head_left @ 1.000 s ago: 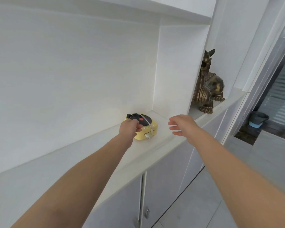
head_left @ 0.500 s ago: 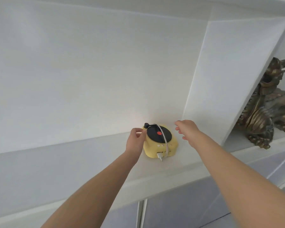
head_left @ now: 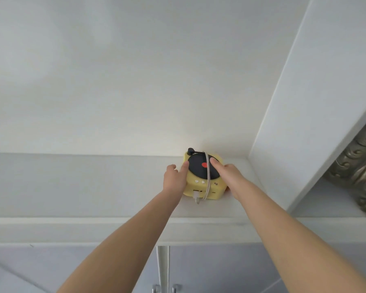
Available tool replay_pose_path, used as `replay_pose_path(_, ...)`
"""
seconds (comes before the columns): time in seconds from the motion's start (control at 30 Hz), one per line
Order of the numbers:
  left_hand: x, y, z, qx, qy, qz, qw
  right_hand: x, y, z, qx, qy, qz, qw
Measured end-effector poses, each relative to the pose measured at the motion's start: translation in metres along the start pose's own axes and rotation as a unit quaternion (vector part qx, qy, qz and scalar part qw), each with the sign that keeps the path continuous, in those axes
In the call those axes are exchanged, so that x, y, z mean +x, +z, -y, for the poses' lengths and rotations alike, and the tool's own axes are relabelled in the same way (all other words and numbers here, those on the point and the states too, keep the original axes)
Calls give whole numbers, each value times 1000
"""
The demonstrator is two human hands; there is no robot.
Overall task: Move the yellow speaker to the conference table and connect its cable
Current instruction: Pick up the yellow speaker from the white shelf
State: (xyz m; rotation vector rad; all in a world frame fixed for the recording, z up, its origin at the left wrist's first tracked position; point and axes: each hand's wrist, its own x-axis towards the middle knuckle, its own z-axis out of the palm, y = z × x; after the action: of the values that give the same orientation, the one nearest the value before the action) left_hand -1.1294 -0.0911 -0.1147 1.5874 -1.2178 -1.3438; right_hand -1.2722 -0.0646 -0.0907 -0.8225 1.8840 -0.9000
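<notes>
Both hands have closed in since half a second ago: the left hand (head_left: 174, 178) presses the yellow speaker (head_left: 203, 176) on its left side, the right hand (head_left: 227, 176) on its right, clasping it between them on the white shelf (head_left: 93, 187); its white cable (head_left: 208, 176) loops over the top; beyond the divider stands a bronze figurine (head_left: 361, 166)

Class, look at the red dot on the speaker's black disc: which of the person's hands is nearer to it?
Right. The right hand has a fingertip on the disc just right of the red dot; the left hand touches the yellow speaker's left edge.
</notes>
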Motion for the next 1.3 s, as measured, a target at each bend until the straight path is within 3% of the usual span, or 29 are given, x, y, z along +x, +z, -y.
replay_pose_path(0.23,3,2,-3,134,-5,24,991,1,0,-6,8,19,42,999)
replay_pose_path(0.6,-4,1,-8,-9,-86,122,989,9,11,-20,35,-6,-11,999)
replay_pose_path(0.9,-13,2,12,-282,-118,188,933,7,10,-21,95,-19,-20,995)
replay_pose_path(1.1,-7,7,17,-338,-134,179,914,3,10,-15,126,-8,-18,992)
replay_pose_path(1.3,-8,10,8,-314,-129,197,920,0,3,-11,182,-22,-7,983)
